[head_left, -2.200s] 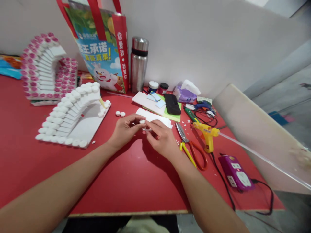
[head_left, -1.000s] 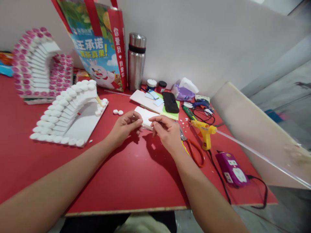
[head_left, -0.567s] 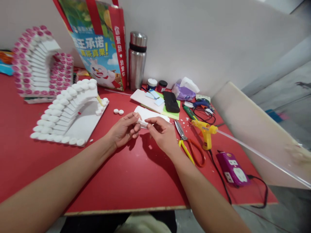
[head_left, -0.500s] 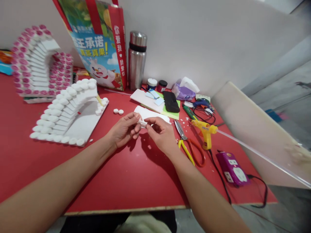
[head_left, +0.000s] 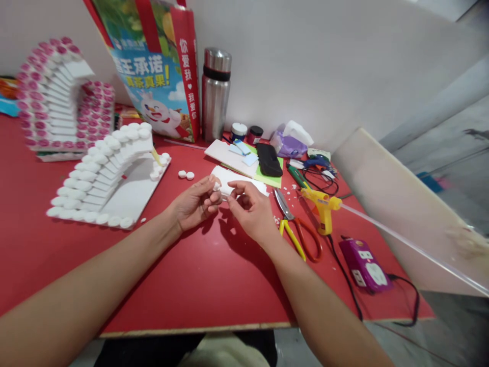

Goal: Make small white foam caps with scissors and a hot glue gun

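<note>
My left hand pinches a small white rolled piece between thumb and fingertips, palm turned up. Close beside it, my right hand is curled with thumb and index finger near each other; whatever lies at its fingertips is too small to make out. Behind both hands lie white sheets on the red table. To the left, two small white round pieces sit side by side. Further left stands a white stepped model, its edges lined with white round pieces.
A pink-and-white arched model, printed bag and steel flask stand at the back. Red-and-yellow-handled scissors, a yellow glue gun and a purple power socket box with cords lie right. White scraps are scattered near the scissors.
The white piece that reached between both hands now shows as a small roll in my left fingertips. My hands have moved slightly apart at the fingertips.
</note>
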Tool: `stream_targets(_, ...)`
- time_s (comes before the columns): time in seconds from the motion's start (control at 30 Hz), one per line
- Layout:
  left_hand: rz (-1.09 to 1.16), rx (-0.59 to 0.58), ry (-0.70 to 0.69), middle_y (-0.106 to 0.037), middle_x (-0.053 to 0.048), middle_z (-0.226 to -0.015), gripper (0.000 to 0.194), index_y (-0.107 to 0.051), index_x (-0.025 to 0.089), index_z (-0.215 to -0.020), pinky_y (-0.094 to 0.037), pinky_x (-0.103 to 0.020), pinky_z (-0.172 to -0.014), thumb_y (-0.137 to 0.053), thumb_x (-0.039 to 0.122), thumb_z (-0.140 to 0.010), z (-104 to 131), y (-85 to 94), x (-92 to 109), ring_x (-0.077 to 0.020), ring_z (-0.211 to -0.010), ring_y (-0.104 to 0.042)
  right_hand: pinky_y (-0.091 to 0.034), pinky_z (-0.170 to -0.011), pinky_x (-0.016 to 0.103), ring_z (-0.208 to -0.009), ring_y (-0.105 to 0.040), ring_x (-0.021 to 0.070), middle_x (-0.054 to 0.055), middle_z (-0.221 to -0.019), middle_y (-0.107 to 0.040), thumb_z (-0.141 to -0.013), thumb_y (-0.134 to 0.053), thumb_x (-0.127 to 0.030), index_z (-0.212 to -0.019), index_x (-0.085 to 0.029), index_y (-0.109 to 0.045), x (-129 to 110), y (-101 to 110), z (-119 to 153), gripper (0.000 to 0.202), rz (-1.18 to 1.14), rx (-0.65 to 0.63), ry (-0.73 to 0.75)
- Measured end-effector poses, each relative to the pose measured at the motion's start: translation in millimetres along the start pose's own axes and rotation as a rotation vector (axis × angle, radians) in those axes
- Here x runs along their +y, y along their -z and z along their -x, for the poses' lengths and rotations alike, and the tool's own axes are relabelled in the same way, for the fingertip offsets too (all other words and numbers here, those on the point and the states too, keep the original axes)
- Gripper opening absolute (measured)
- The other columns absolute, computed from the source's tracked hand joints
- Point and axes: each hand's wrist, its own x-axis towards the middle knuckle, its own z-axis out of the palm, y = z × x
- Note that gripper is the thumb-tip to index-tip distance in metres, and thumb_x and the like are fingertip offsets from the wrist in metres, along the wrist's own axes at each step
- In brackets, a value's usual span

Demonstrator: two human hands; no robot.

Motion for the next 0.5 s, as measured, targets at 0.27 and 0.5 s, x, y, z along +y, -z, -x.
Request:
stream_targets(0.27,-0.027,-0.084,-0.048,-0.043,0.009,-0.048,0.037,-0.054,0.017,-0.076,-0.028,-0.010,-0.034,-0.085,0.038,-0.079,-1.4,4.5,-2.1,-0.0019,-0.037,-0.030,-0.046,-0.053,0.023,-0.061,-0.058,0.0090,-0.001,-0.087,-0.064,-0.087,-0.063,-0.027,-0.114,-0.021,-0.062,-1.6,0.0,-1.4,0.027,-0.065,0.002,-0.086)
stream_targets(0.5,-0.273,-0.078,-0.167,-0.058,0.006,-0.056,0.030,-0.063,0.019,-0.091,-0.050,-0.018,-0.051,-0.086,0.032,-0.077,-1.1,3.5,-8.5,-0.0055,-0.046,-0.050,-0.046,-0.042,0.023,-0.048,-0.057,0.0084,-0.003,-0.083,-0.064,-0.085,-0.069,-0.040,-0.109,-0.022,-0.062,1.4,0.6,-5.2,0.031,-0.358,-0.038,-0.297)
